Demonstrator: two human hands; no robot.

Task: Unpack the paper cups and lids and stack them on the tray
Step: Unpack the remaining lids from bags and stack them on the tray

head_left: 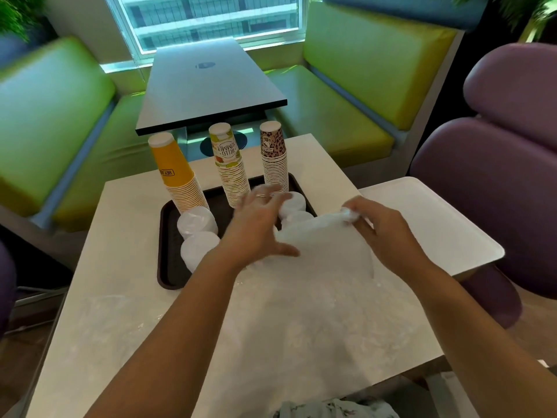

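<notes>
Crumpled clear wrapping (126, 312) lies on the white table (90, 357) beneath your forearms, close to your body, and probably sits there so it stays out of the tray. Your right hand (388, 236) pinches the knotted end of a plastic sleeve (325, 242) between thumb and curled fingers; the grip at the end suggests you are drawing the sleeve back off its contents. Your left hand (259, 224) is spread, fingers straight and splayed, palm down over the sleeve's other end. I judge it is steadying or pushing what is inside, though motion blur hides whether it touches the plastic.

Just beyond your left fingertips sits the dark tray (165, 251). Along its far edge three upside-down stacks stand: yellow cups (176, 173) to the left of your left hand, fruit-print cups (230, 164) straight ahead of it, leopard-print cups (274, 158) between your two hands and further off. Rims down gives them a broad footing, which likely keeps them from toppling.

White lids (197, 233) lie in two stacks on the tray left of your left wrist; more lids (294, 206) show just past the sleeve, between your hands. Each lid group lies before a cup stack, seemingly paired by size. A white tray (437, 221) lies beyond your right hand.

The work looks nearly finished.
</notes>
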